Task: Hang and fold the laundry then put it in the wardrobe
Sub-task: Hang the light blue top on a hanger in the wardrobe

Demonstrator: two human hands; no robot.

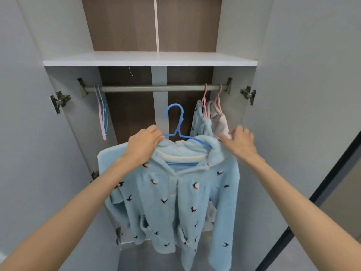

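Hands: The left hand (143,142) is closed over the left shoulder of a pyjama top (175,192) and over the arm of the blue hanger (180,122) beneath it. The right hand (239,141) is laid at the top's right shoulder, thumb against the fleece and fingers bent; whether anything is gripped there cannot be told.
Pyjama top: A light blue fleece top, dotted with small dark bird figures and buttoned down the front, is carried on the blue hanger. It is held up before the open wardrobe (78,124), sleeves hanging down.
Blue hanger: The hook is held upright below the rail (156,88), apart from it, near the rail's middle.
Right of rail: Two pink hangers (204,98) are hooked on. A matching blue fleece piece (201,122) is hung from one and a pale pinkish garment (221,124) from the other, just beside the right hand.
Left of rail: Bare hangers (102,114), pink and blue, are hung together close to the side wall.
Shelf: A white shelf (148,58) is set just above the grey metal rail.
Wardrobe: Both doors are swung wide, metal hinges (59,101) are exposed, and a brown back panel (127,114) is seen behind the rail.
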